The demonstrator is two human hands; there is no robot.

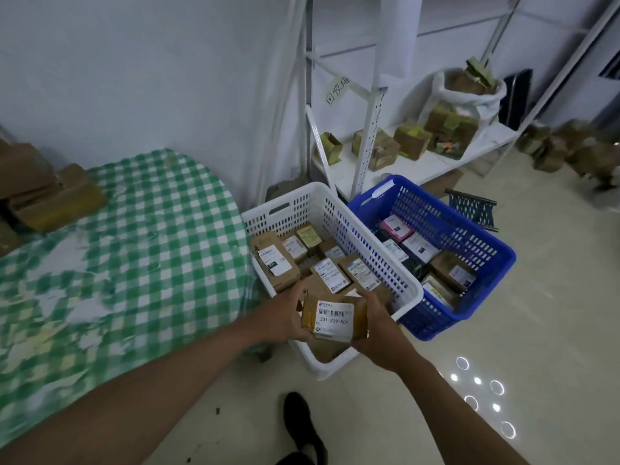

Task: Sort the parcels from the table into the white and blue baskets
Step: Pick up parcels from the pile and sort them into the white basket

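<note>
Both hands hold one small brown parcel [333, 317] with a white shipping label, above the near end of the white basket [302, 203]. My left hand [285, 317] grips its left side and my right hand [379, 327] grips its right side. Several labelled cardboard parcels lie inside the white basket. Right beside it on the floor stands the blue basket [493, 243], which holds several parcels too, one with a pink edge. More brown parcels [50, 199] are stacked at the far left of the green checked table [141, 263].
A white metal shelf rack [365, 152] behind the baskets carries cardboard boxes and a white sack of boxes. A dark crate piece [473, 206] lies right of the blue basket. More boxes sit on the floor at far right. My black shoe [302, 424] is on the tiled floor.
</note>
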